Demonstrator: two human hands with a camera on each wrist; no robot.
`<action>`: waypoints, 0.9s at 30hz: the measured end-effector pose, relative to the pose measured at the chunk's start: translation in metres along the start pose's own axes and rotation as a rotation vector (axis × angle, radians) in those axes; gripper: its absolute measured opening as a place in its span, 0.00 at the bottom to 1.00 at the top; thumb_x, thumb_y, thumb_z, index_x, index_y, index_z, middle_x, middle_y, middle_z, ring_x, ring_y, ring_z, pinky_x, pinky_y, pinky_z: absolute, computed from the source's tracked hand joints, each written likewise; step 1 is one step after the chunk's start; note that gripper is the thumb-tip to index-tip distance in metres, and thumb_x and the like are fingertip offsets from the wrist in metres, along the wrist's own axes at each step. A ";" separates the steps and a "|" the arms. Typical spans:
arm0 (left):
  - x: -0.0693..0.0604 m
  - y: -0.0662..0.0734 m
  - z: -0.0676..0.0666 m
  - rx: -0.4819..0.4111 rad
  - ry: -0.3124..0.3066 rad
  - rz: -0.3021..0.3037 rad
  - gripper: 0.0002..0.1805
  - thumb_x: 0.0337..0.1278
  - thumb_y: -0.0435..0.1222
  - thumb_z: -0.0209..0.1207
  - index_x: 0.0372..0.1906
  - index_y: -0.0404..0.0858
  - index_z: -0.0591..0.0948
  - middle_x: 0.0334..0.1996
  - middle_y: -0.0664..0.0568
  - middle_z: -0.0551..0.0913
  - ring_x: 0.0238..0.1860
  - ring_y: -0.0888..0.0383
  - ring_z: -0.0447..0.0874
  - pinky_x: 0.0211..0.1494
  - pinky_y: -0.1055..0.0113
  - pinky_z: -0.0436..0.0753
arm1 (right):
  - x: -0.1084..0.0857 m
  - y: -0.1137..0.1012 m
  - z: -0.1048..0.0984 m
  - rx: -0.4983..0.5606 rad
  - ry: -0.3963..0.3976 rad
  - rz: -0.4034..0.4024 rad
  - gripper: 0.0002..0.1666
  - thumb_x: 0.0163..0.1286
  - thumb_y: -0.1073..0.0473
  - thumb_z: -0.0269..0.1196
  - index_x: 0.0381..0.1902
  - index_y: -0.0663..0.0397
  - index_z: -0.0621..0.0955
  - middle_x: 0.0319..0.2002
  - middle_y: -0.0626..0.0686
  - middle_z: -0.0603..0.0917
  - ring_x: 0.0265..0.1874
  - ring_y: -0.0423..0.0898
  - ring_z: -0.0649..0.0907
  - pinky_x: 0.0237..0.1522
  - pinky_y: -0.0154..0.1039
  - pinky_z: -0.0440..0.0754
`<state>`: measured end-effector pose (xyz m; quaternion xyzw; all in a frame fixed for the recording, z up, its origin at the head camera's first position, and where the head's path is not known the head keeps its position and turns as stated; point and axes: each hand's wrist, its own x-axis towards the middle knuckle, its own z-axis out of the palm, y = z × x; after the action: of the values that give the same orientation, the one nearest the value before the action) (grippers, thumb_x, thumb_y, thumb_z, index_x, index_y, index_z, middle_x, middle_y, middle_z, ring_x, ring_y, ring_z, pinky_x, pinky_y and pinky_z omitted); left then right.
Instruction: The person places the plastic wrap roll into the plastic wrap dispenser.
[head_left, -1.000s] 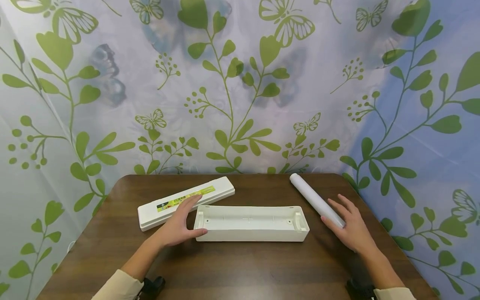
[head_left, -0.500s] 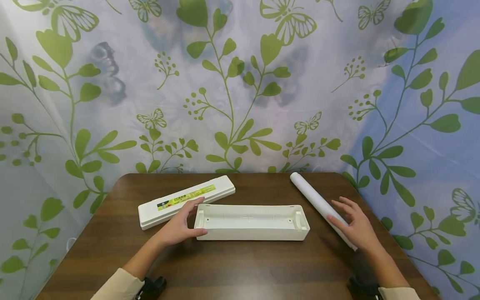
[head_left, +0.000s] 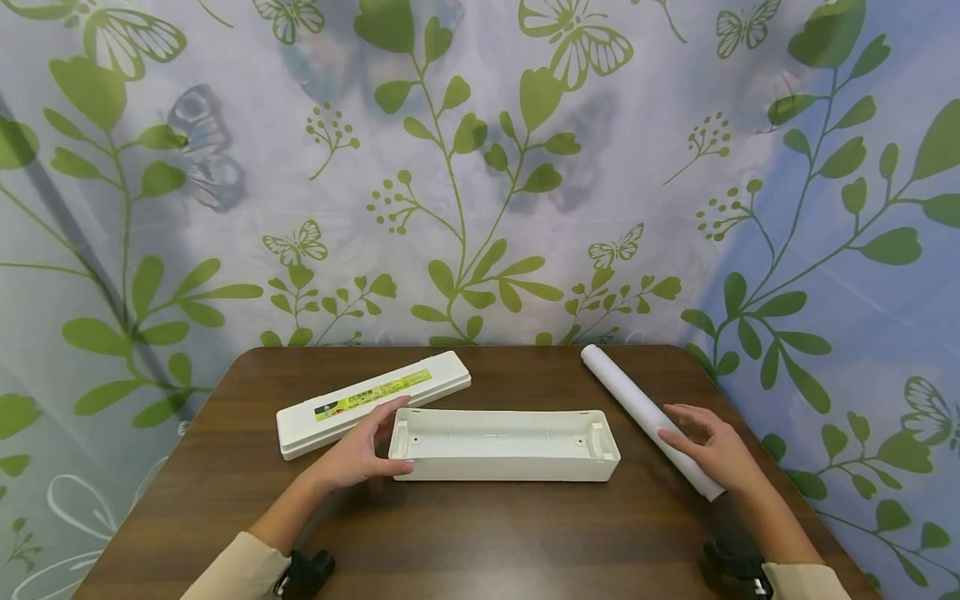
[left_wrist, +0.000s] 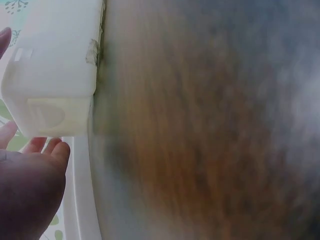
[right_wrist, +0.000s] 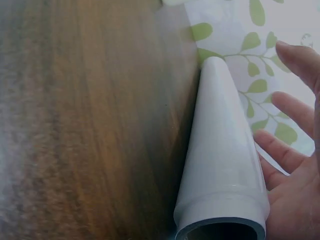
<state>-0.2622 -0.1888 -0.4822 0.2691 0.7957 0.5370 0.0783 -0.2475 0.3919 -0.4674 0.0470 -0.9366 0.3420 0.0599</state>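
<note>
Leaf-and-butterfly backdrop (head_left: 487, 208) behind a dark wood-grain table (head_left: 487, 542). Three white items on it.

Center: open-topped box (head_left: 502, 469), long side toward the person, nothing loaded between its end mounts. Behind and left: lid-like piece (head_left: 442, 377) with a yellow-green label (head_left: 337, 408), lying at an angle, label up, off the box. Right: white roll (head_left: 630, 393), lying diagonally, apart from the box, near end by the right hand (head_left: 720, 454). Right wrist view shows that end is hollow.

Left hand (head_left: 352, 454) is at the box's left end: thumb at the front wall, fingers round toward the back corner. Thumb-to-finger gap is wide, fingers loosely bent. Overlaps the box in the head view; can't tell if there's any pressure on it.

Right hand: fingers spread and relaxed, no grip on the roll. Thumb crosses over it in the head view; wrist view puts the fingers alongside it. Contact unclear.

Step in hand, my read: positioning, one hand per item, nothing lifted. Next move, if the roll is to be picked up: right thumb and fingers need to close round the barrel, ideally nearer mid-length so it doesn't tip, with the left steadying the box.
</note>
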 end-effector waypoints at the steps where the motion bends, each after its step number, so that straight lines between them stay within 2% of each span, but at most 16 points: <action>1: 0.000 0.000 0.001 -0.008 -0.009 -0.005 0.57 0.50 0.37 0.77 0.81 0.35 0.53 0.78 0.31 0.56 0.78 0.32 0.58 0.77 0.45 0.61 | 0.000 0.001 -0.001 -0.001 -0.013 0.007 0.39 0.71 0.40 0.67 0.71 0.56 0.74 0.70 0.67 0.71 0.64 0.68 0.75 0.57 0.63 0.79; 4: 0.000 -0.001 0.004 -0.041 -0.034 -0.020 0.59 0.50 0.36 0.77 0.81 0.34 0.51 0.79 0.31 0.54 0.78 0.33 0.57 0.76 0.62 0.64 | 0.001 0.005 -0.005 -0.005 -0.044 0.024 0.41 0.70 0.39 0.67 0.72 0.56 0.73 0.70 0.68 0.72 0.64 0.70 0.75 0.56 0.69 0.77; 7: -0.001 -0.001 0.008 -0.074 -0.050 -0.034 0.61 0.49 0.34 0.77 0.81 0.34 0.49 0.80 0.32 0.52 0.79 0.34 0.55 0.71 0.78 0.63 | 0.003 0.009 -0.008 -0.013 -0.073 0.033 0.42 0.69 0.39 0.68 0.72 0.57 0.73 0.69 0.69 0.73 0.64 0.70 0.75 0.52 0.65 0.81; 9: -0.002 -0.001 0.010 -0.094 -0.053 -0.045 0.61 0.48 0.34 0.78 0.81 0.34 0.49 0.80 0.32 0.52 0.79 0.35 0.55 0.69 0.81 0.63 | 0.004 0.012 -0.009 -0.018 -0.088 0.034 0.42 0.68 0.40 0.69 0.72 0.57 0.73 0.68 0.70 0.74 0.63 0.70 0.76 0.49 0.60 0.83; 12: -0.003 0.001 0.014 -0.110 -0.056 -0.063 0.61 0.48 0.33 0.77 0.81 0.33 0.48 0.79 0.33 0.52 0.79 0.35 0.56 0.68 0.82 0.65 | 0.007 0.015 -0.011 -0.023 -0.120 0.041 0.43 0.68 0.41 0.70 0.72 0.58 0.73 0.66 0.70 0.77 0.59 0.67 0.80 0.45 0.52 0.84; 15: -0.005 0.002 0.017 -0.129 -0.056 -0.076 0.61 0.49 0.32 0.77 0.81 0.33 0.48 0.79 0.33 0.53 0.78 0.36 0.57 0.67 0.81 0.67 | 0.010 0.019 -0.012 -0.006 -0.169 0.056 0.43 0.67 0.43 0.71 0.72 0.60 0.73 0.62 0.70 0.79 0.53 0.61 0.83 0.42 0.45 0.81; 17: -0.006 0.002 0.020 -0.148 -0.058 -0.080 0.61 0.49 0.31 0.77 0.81 0.32 0.48 0.78 0.33 0.54 0.78 0.35 0.57 0.66 0.80 0.70 | 0.012 0.022 -0.013 0.004 -0.199 0.064 0.43 0.67 0.43 0.71 0.72 0.60 0.72 0.62 0.70 0.80 0.52 0.57 0.83 0.42 0.42 0.79; 22: -0.009 0.005 0.026 -0.191 -0.063 -0.093 0.61 0.49 0.30 0.76 0.81 0.32 0.47 0.78 0.32 0.56 0.78 0.33 0.57 0.63 0.77 0.76 | 0.015 0.029 -0.015 0.004 -0.230 0.013 0.44 0.66 0.47 0.72 0.72 0.63 0.72 0.65 0.71 0.77 0.53 0.59 0.84 0.43 0.40 0.79; 27: -0.012 0.004 0.031 -0.217 -0.068 -0.102 0.59 0.49 0.29 0.76 0.80 0.32 0.48 0.77 0.32 0.56 0.78 0.32 0.57 0.63 0.75 0.77 | 0.016 0.031 -0.017 0.034 -0.242 -0.045 0.45 0.64 0.52 0.74 0.73 0.63 0.70 0.62 0.74 0.78 0.54 0.61 0.83 0.41 0.39 0.80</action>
<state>-0.2379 -0.1691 -0.4931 0.2362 0.7423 0.6060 0.1611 -0.2656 0.4262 -0.4720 0.1098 -0.9298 0.3480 -0.0470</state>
